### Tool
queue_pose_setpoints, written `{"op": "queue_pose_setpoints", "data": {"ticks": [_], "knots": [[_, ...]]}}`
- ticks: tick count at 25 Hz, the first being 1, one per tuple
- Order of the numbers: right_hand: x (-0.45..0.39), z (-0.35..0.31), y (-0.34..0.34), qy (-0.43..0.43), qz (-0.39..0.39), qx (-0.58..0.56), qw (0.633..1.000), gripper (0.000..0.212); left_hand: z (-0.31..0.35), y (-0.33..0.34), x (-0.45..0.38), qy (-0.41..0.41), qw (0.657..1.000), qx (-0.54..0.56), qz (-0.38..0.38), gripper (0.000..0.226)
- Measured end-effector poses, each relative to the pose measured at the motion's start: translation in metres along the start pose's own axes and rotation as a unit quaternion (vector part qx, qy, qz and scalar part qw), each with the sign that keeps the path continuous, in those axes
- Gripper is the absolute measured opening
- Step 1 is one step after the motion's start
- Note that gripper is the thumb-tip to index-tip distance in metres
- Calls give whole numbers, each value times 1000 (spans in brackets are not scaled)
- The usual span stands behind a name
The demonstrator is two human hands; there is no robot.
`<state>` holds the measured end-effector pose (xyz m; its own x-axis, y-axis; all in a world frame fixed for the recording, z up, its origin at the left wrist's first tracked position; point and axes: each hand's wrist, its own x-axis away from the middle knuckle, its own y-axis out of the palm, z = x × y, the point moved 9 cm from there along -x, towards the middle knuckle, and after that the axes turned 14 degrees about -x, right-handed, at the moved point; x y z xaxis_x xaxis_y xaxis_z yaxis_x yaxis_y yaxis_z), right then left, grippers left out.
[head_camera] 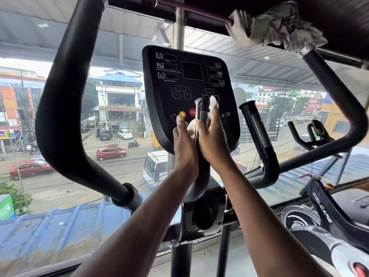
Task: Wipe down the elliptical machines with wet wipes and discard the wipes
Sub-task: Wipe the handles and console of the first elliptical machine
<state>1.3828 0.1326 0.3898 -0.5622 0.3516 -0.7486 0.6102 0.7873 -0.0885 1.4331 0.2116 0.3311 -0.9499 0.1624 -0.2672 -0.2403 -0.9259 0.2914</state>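
Observation:
I stand at a black elliptical machine with its console [185,76] straight ahead. Both hands clasp the left inner handgrip [200,108], a short upright bar with a chrome sensor strip. My left hand [184,144] presses it from the left, my right hand [214,140] from the right. A white wet wipe [213,103] is pinched against the bar under my right fingers; more white wipe [190,126] shows between my hands. The right inner handgrip [254,124] stands free beside them.
Large black moving handlebars curve up at left [60,108] and right [347,108]. A crumpled grey cloth [279,27] hangs on the top rail. A spin bike [323,214] stands at right. A window straight ahead overlooks a street.

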Motion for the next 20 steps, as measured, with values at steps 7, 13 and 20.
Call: {"op": "queue_pose_setpoints", "data": {"ticks": [7, 13, 20], "knots": [[19, 5, -14, 6, 88, 3, 996, 41, -2, -3, -4, 7, 999, -32, 11, 68], [85, 28, -8, -17, 119, -93, 988, 44, 2, 0, -3, 31, 994, -105, -12, 53], [127, 26, -5, -80, 171, -67, 980, 47, 5, 13, 13, 100, 958, -262, -50, 33]]}}
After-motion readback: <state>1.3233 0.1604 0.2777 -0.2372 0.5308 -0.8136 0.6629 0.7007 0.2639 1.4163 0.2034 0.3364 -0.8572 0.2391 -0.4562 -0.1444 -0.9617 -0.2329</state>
